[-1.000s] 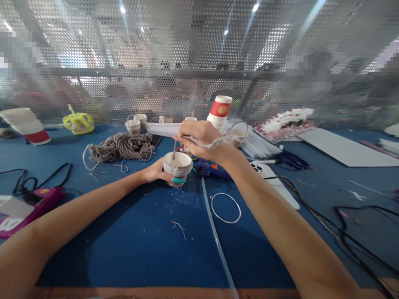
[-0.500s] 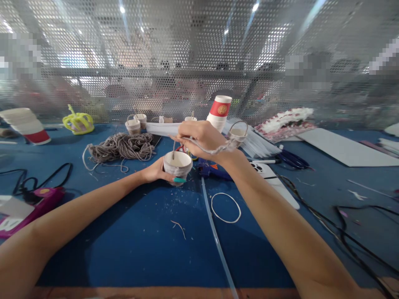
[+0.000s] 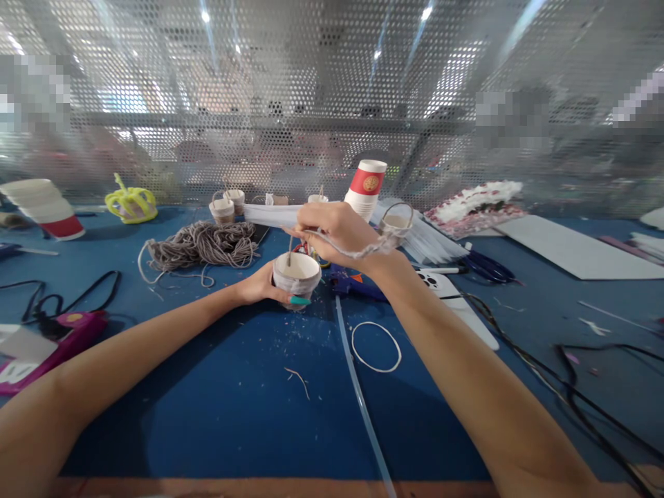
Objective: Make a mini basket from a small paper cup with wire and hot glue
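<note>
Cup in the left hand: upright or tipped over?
Upright: the cup has its open rim facing up in the left hand, inside showing.

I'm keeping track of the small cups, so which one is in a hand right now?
The cup in the grip of the left hand, with a teal nail against its side. The other small cups sit farther back.

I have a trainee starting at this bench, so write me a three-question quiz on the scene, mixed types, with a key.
1. True or false: the left hand holds a cup with its mouth up.
2. Which lies left of the tangled grey yarn in the picture?
A) yellow item
B) white ring
C) white panel
3. What colour is the band on the cup stack behind the right hand?

Key: 1 true; 2 A; 3 red.
</note>
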The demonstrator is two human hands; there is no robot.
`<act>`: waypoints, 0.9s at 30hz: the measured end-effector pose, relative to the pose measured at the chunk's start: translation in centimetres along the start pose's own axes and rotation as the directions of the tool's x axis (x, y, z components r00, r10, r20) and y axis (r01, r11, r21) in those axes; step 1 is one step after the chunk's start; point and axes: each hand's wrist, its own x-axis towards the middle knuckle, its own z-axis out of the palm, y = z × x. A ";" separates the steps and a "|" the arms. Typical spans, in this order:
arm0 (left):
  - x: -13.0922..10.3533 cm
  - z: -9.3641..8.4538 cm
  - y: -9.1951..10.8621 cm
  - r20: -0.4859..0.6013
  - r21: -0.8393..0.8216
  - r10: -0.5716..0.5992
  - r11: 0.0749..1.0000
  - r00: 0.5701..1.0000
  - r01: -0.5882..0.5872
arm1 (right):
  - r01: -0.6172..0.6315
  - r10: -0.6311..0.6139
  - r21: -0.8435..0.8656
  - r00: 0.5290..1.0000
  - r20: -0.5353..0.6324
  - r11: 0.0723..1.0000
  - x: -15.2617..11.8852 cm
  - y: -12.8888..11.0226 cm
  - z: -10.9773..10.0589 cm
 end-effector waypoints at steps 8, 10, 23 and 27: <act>-0.1 0.3 0.3 0.003 0.035 -0.009 0.999 1.000 0.009 | -0.040 0.041 -0.055 0.999 0.015 0.998 0.1 -0.1 -0.1; -0.1 0.4 0.3 -0.012 0.059 -0.015 0.998 1.000 0.016 | -0.061 0.062 -0.059 0.998 0.016 0.996 0.1 -0.3 -0.2; 0.6 -0.6 -1.4 -0.097 0.124 0.102 0.988 0.990 -0.089 | -0.155 0.153 0.026 0.987 0.040 0.988 0.1 -0.7 -0.1; 0.8 -0.9 -1.8 -0.117 0.152 0.139 0.981 0.983 -0.121 | -0.178 0.176 0.082 0.984 0.036 0.981 0.1 -1.0 -0.3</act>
